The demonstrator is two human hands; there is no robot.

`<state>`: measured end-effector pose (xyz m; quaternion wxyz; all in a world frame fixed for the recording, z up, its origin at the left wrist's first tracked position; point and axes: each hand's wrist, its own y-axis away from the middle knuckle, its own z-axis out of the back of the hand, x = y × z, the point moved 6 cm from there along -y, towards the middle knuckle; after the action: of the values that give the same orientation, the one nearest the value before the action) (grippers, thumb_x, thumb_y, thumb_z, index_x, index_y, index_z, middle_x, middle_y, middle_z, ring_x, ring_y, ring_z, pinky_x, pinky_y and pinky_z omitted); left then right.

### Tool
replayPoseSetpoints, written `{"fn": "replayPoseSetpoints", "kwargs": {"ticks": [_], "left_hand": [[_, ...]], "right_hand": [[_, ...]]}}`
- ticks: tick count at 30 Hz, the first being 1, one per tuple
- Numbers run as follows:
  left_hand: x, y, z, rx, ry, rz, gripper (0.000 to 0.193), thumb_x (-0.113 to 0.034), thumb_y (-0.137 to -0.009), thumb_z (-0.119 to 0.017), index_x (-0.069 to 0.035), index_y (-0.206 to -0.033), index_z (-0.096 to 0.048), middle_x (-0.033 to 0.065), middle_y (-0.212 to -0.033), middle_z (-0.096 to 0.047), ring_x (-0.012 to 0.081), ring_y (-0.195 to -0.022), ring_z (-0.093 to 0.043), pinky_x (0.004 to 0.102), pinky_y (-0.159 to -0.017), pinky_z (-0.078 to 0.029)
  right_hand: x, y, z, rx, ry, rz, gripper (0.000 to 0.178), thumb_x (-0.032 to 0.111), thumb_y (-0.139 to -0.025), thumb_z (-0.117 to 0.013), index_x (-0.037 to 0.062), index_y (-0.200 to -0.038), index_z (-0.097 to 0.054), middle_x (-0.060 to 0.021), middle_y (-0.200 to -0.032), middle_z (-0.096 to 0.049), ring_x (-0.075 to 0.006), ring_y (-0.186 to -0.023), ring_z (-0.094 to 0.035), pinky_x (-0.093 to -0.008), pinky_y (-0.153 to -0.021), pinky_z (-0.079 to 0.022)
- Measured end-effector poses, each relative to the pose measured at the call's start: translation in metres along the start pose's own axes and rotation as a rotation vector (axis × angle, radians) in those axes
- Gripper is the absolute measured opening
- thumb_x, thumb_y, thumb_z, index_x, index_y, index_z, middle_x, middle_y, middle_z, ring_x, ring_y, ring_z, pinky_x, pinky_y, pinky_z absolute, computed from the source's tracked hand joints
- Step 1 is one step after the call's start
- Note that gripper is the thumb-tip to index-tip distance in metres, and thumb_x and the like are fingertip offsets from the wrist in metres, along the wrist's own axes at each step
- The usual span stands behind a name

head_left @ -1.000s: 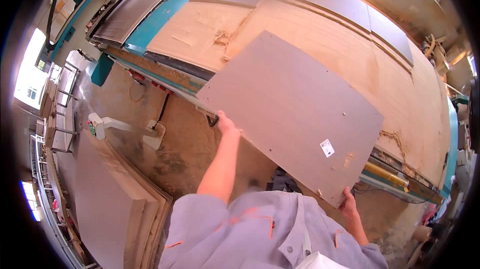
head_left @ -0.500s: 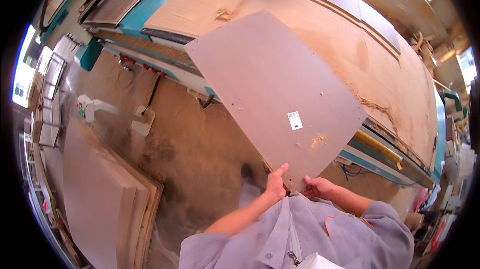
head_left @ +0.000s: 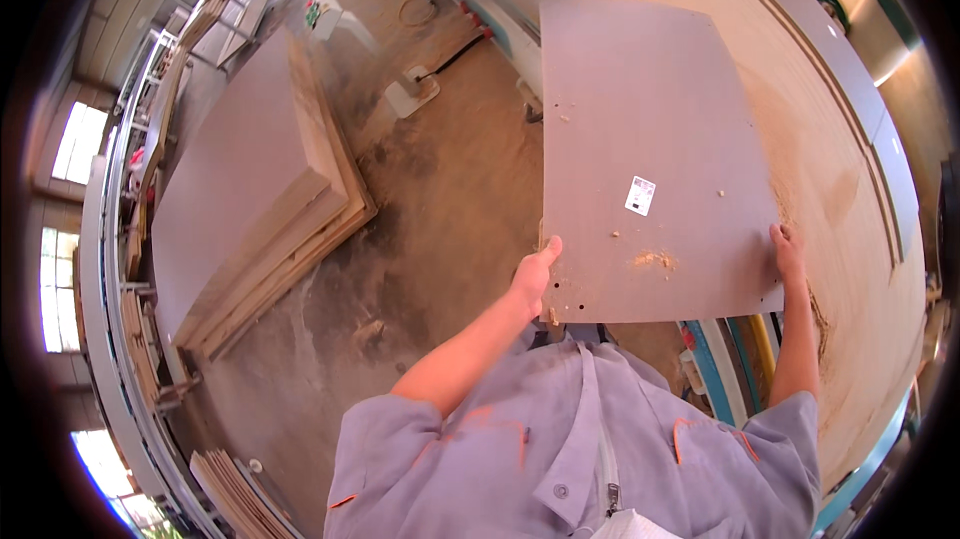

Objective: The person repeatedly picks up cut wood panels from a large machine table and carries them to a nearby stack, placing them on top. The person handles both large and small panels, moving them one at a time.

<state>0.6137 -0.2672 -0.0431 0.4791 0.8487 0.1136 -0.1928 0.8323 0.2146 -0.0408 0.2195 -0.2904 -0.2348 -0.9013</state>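
Note:
Between my hands is a flat grey-mauve panel (head_left: pixel 650 109) with small drilled holes, a white label (head_left: pixel 640 195) and a patch of sawdust (head_left: pixel 655 260) on its face. My left hand (head_left: pixel 533 274) grips the panel's left edge near the close corner, thumb up along the edge. On the opposite edge, my right hand (head_left: pixel 789 251) holds the panel, with most of its fingers hidden beneath. The panel's near edge lies just in front of my body. Its far part reaches over the side of a sawdust-covered machine table (head_left: pixel 850 189).
A stack of large panels (head_left: pixel 250 189) stands on the dusty floor (head_left: pixel 460 189) to the left. Grey strips (head_left: pixel 890 149) lie along the table's far side. A white device (head_left: pixel 340 24) and a pale base plate with a black rod (head_left: pixel 411 94) are on the floor ahead.
My view has swung left toward the stack. My right hand has moved from the panel's near corner to its right edge, and the panel now lies squarer to my body.

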Motion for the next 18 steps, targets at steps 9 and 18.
{"fn": "replayPoseSetpoints", "kwargs": {"ticks": [9,18], "left_hand": [[-0.016,-0.019,-0.005,0.096,0.338,-0.089,0.048,-0.036,-0.099,-0.034,0.002,-0.125,-0.048,0.0138,-0.124,-0.054,0.0261,-0.115,-0.052,0.0404,-0.097,-0.043],[-0.048,-0.038,0.02,-0.316,-0.319,-0.407,0.033,-0.026,-0.092,-0.055,0.005,-0.085,-0.064,0.0107,-0.082,-0.065,0.0168,-0.073,-0.058,0.0325,-0.067,-0.048]], "right_hand": [[-0.005,0.013,-0.033,0.3,-0.55,-0.515,0.061,0.048,-0.09,-0.049,0.0026,-0.131,-0.046,-0.0141,-0.132,-0.049,-0.0271,-0.117,-0.05,-0.0397,-0.101,-0.036],[0.005,0.026,-0.038,0.252,-0.612,-0.44,0.06,0.045,-0.091,-0.049,-0.0019,-0.129,-0.046,-0.0154,-0.133,-0.047,-0.0288,-0.12,-0.045,-0.0394,-0.104,-0.032]]}}
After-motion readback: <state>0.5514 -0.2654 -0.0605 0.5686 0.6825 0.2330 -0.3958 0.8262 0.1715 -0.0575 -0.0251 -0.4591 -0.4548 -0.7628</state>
